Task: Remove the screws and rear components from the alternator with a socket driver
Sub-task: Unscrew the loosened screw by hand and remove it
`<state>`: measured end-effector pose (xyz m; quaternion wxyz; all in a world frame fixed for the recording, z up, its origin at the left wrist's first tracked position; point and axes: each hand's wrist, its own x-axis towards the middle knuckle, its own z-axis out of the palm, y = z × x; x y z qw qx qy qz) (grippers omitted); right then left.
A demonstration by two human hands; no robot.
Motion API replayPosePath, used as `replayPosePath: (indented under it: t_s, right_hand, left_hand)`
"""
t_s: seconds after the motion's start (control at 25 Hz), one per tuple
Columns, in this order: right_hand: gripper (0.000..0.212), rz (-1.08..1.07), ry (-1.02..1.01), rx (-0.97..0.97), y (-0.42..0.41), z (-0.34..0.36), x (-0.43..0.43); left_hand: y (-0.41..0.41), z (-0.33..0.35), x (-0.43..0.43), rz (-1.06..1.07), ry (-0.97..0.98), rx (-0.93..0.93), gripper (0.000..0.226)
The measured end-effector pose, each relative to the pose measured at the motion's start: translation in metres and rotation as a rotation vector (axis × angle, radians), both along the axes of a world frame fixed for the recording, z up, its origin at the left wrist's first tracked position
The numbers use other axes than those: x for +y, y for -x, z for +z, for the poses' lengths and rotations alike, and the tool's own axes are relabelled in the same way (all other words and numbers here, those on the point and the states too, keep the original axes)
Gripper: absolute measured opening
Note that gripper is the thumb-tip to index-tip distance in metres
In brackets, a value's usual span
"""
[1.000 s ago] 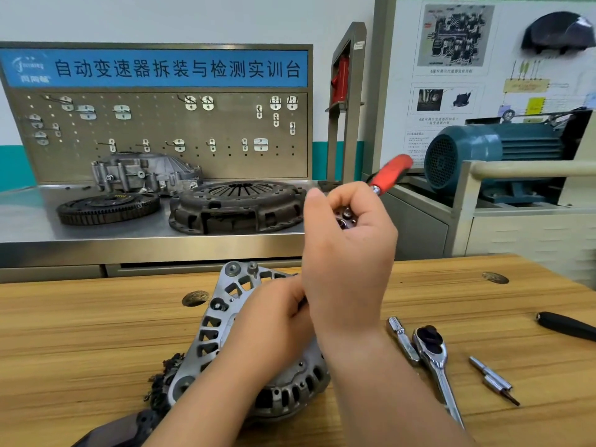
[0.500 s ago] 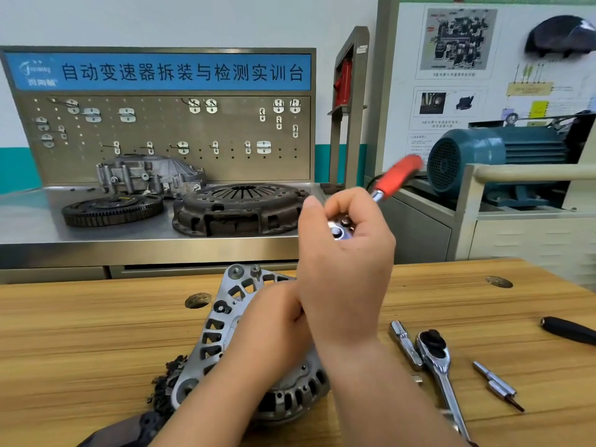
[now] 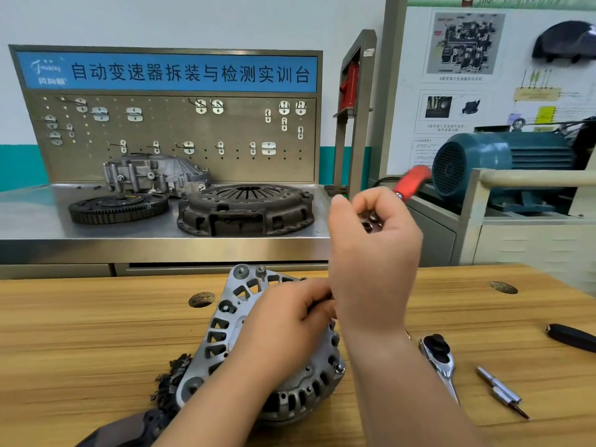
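Observation:
The silver alternator [image 3: 225, 330] lies rear side up on the wooden bench [image 3: 96, 343], its slotted housing facing me. My left hand [image 3: 283, 330] rests on top of it, fingers curled around something dark at the centre that I cannot make out. Above it, my right hand [image 3: 371, 259] grips the metal head of a red-handled socket driver [image 3: 414, 180]. The red handle sticks up and to the right and is blurred. The driver's lower end is hidden behind my hands.
On the bench right of the alternator lie a chrome ratchet [image 3: 440, 359], two small driver bits [image 3: 503, 391] and a black handle [image 3: 571, 337]. A black cover [image 3: 129, 427] sits at the front left. Behind, a steel counter [image 3: 32, 221] holds a clutch plate [image 3: 245, 208] and flywheel [image 3: 119, 208].
My right hand has turned slightly with the driver, and the red handle has swung a little further right. My left hand stays on the alternator.

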<state>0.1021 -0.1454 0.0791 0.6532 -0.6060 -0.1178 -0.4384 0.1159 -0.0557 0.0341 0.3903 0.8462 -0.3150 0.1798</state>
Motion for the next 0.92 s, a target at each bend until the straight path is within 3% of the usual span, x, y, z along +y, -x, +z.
replayPosePath:
  t_s: [0.08, 0.16, 0.28, 0.36, 0.48, 0.56, 0.64, 0.72, 0.8, 0.88, 0.92]
  right_hand:
    - [0.034, 0.036, 0.025, 0.008, -0.001, -0.001, 0.004]
    - [0.029, 0.414, 0.085, 0.082, 0.001, 0.006, -0.004]
    - [0.028, 0.966, 0.166, 0.159, 0.006, 0.017, -0.02]
    - [0.027, 0.905, 0.145, 0.148, 0.005, 0.014, -0.018]
    - [0.032, 0.16, 0.081, 0.02, 0.001, 0.001, -0.001]
    - [0.035, -0.066, 0.013, -0.027, -0.001, -0.002, 0.006]
    - [0.032, 0.098, 0.02, 0.029, -0.001, 0.002, 0.002]
    - [0.027, 0.484, 0.085, 0.127, 0.001, 0.009, -0.007]
    - [0.028, 0.837, 0.13, 0.167, 0.002, 0.015, -0.018]
    - [0.028, 0.974, 0.142, 0.151, 0.003, 0.016, -0.023]
    - [0.028, 0.92, 0.141, 0.142, 0.003, 0.014, -0.021]
  left_hand:
    - [0.002, 0.001, -0.001, 0.002, 0.012, -0.018, 0.045]
    - [-0.001, -0.003, 0.001, -0.002, 0.019, -0.006, 0.024]
    - [-0.008, -0.009, 0.004, -0.017, -0.004, -0.024, 0.019]
    - [-0.007, -0.007, 0.004, -0.011, -0.021, -0.013, 0.018]
    - [0.001, 0.0, 0.002, -0.016, -0.003, 0.01, 0.043]
    - [0.003, 0.003, 0.0, -0.007, -0.001, -0.008, 0.057]
    - [0.0, 0.001, 0.0, -0.014, -0.005, -0.004, 0.036]
    - [-0.005, -0.005, 0.002, -0.015, 0.004, 0.02, 0.016]
    - [-0.007, -0.007, 0.004, -0.03, -0.002, 0.022, 0.015]
    - [-0.006, -0.007, 0.004, -0.032, -0.011, 0.026, 0.02]
    - [-0.004, -0.005, 0.004, -0.026, -0.01, 0.038, 0.019]
